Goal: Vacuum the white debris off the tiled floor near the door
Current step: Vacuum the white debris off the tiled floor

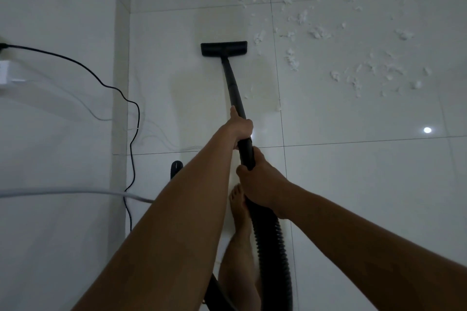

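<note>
Both the left hand [240, 129], farther along, and the right hand [260, 184], nearer, curl round the stiff, probably light tube [230, 78], a sound hold for steering toward fluffy debris [318, 33].

The floor [353, 184] is seen in glossy white tiles, crossed by a grid of thin dark lines. The debris [319, 33] scattered on it is shown white. The vacuum head [224, 48], the tube [233, 86] and the ribbed hose [275, 247] are all rendered black. A black cable [131, 144] and a pale grey cable [75, 193] are seen against the white wall [50, 146].
</note>
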`<state>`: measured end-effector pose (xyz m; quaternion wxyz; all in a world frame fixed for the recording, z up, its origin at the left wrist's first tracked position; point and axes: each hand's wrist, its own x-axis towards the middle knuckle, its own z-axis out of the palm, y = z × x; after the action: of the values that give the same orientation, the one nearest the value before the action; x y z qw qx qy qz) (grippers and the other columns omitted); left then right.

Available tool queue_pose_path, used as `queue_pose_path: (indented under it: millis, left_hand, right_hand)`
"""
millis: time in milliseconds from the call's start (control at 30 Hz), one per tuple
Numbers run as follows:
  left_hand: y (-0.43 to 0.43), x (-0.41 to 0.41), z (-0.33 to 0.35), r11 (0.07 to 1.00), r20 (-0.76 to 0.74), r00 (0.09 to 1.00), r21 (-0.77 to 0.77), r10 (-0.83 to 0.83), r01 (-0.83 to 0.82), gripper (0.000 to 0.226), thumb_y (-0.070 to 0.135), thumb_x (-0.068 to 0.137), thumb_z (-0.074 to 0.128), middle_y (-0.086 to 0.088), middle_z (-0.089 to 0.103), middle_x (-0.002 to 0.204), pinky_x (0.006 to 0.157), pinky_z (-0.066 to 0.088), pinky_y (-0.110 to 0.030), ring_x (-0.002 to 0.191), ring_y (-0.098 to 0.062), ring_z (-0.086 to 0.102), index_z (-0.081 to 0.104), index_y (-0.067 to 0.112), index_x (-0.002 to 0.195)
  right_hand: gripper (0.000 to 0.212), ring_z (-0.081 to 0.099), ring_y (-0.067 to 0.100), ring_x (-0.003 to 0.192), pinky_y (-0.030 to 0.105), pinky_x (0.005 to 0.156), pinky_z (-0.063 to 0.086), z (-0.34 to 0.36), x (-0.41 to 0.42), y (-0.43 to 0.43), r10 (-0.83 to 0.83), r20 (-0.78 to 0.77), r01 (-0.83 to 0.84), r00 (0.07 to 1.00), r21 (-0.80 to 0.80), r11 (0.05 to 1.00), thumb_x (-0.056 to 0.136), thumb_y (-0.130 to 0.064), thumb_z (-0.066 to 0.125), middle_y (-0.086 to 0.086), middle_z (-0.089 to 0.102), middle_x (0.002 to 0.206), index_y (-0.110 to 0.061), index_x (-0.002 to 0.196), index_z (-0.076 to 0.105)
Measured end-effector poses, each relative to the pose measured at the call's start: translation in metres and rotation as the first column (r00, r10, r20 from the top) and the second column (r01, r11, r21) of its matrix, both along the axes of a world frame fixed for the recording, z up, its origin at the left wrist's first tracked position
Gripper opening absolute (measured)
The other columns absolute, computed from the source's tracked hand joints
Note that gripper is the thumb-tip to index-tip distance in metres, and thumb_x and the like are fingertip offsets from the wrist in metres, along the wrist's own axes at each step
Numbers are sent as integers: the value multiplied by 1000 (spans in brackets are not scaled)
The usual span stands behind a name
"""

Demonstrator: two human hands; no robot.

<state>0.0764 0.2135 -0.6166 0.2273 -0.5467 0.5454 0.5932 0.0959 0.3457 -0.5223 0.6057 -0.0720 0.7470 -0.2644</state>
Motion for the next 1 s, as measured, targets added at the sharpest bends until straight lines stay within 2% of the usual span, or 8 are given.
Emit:
queue_pose_path:
  millis: [133,233,400,533,700,867,1000]
  left_hand:
    - [-26,-22,-5,1000,2,1000,3,-4,4,81,17,105,41,-19,51,140,87,57,-40,104,-29,62,-15,39,159]
    - [-39,-34,-8,1000,-6,1000,0,-3,3,81,16,105,41,-17,52,138,83,57,-38,87,-23,58,-15,39,159]
    - [-58,-46,-13,1000,-22,1000,3,-4,4,81,17,105,40,-15,45,146,79,56,-38,87,-23,57,-16,39,159]
    - [-71,-54,-15,1000,-21,1000,-5,2,-2,80,17,106,40,-14,44,147,79,55,-38,83,-22,56,-15,40,159]
    - [-81,-58,-14,1000,-23,1000,-1,-1,1,80,18,106,40,-15,45,146,90,57,-42,93,-24,57,-16,40,159]
    - [-80,-54,-4,1000,-24,1000,19,-10,10,79,16,105,38,-17,47,144,78,54,-38,84,-22,55,-16,39,159]
    - [-76,-48,-5,999,-29,999,28,19,-18,79,16,105,38,-18,50,142,77,54,-38,80,-21,55,-16,39,159]
  right_hand:
    - [62,61,23,78,38,70,56,-5,-20,-23,19,-22,-19,1000,9,1000,106,-26,44,20,64,117,-33,160,17]
    - [61,60,20,71,32,60,52,-5,-32,-38,15,-12,-15,1000,20,1000,107,-25,44,16,62,110,-34,160,16]
    - [62,60,17,66,26,51,47,-6,-44,-57,12,-17,-12,1000,28,1000,107,-25,44,14,62,109,-34,161,13]
    - [63,61,21,73,30,58,50,-11,-49,-71,23,-32,-22,999,30,999,107,-27,44,19,64,116,-34,161,12]
    - [63,61,19,67,29,54,48,-11,-54,-82,24,-38,-23,999,38,999,107,-26,43,19,65,116,-34,161,13]
    - [62,59,17,65,26,51,47,1,-50,-82,38,-39,-36,998,49,998,106,-25,44,14,61,106,-33,160,15]
    - [64,60,15,63,23,46,45,6,-46,-77,55,-29,-53,998,55,997,107,-25,43,17,64,117,-33,162,12]
